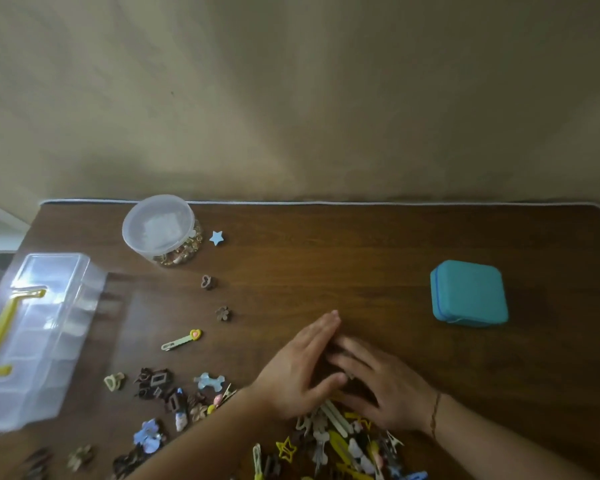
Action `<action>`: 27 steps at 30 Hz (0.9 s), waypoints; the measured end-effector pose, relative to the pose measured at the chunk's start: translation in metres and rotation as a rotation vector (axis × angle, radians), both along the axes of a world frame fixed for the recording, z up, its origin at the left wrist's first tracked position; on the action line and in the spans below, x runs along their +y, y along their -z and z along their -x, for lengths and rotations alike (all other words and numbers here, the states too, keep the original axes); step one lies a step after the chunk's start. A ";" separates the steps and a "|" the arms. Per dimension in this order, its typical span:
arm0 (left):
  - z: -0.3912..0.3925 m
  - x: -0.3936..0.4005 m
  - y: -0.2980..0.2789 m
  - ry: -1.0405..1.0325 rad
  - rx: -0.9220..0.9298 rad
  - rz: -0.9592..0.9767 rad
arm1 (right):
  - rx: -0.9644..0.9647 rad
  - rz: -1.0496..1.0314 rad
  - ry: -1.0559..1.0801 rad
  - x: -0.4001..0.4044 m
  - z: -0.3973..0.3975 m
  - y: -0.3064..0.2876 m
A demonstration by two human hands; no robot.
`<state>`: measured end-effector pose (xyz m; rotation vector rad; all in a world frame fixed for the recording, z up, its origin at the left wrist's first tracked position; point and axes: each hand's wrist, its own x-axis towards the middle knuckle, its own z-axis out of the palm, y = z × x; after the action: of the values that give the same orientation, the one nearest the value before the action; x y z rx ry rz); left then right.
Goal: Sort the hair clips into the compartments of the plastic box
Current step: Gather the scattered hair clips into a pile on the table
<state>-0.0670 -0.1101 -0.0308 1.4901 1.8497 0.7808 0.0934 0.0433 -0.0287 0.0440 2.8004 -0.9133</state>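
Observation:
A clear plastic box [45,327] with a yellow handle stands shut at the left of the wooden table [326,258]. Many hair clips lie loose: a pile of yellow, white and brown ones [340,441] near the front edge, a brown cluster [156,384], a green clip with a heart [182,340], a brown flower [223,313], a brown heart [207,282] and a blue star [216,238]. My left hand [302,365] and my right hand [374,379] lie flat and cupped together just behind the pile, fingers touching. What lies under them is hidden.
A round clear tub [158,227] with a lid holds small gold pieces at the back left. A teal zipped case [468,293] sits at the right. A wall runs along the table's far edge.

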 end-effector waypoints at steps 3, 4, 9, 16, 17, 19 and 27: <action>-0.012 -0.019 -0.002 0.032 -0.059 -0.017 | 0.051 0.077 0.003 -0.019 -0.022 -0.003; -0.016 -0.026 -0.003 0.042 -0.075 -0.025 | 0.061 0.094 -0.004 -0.024 -0.028 -0.003; -0.019 -0.054 0.000 0.120 -0.012 -0.089 | 0.191 0.000 -0.092 -0.029 -0.035 -0.005; 0.060 -0.049 -0.022 -0.172 0.160 -0.309 | 0.284 -0.056 -0.022 -0.021 0.058 -0.031; 0.078 -0.051 -0.024 -0.254 0.229 -0.310 | 0.283 -0.059 0.011 -0.021 0.077 -0.033; 0.114 -0.062 -0.025 -0.426 0.329 -0.207 | 0.278 -0.074 0.062 -0.023 0.121 -0.037; 0.181 -0.098 0.001 -0.399 0.385 0.155 | 0.018 -0.208 0.129 -0.034 0.280 -0.019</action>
<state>-0.2483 -0.2085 -0.0315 1.2513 2.4853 0.5310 -0.1864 0.0090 -0.0095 0.2500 2.9262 -0.6469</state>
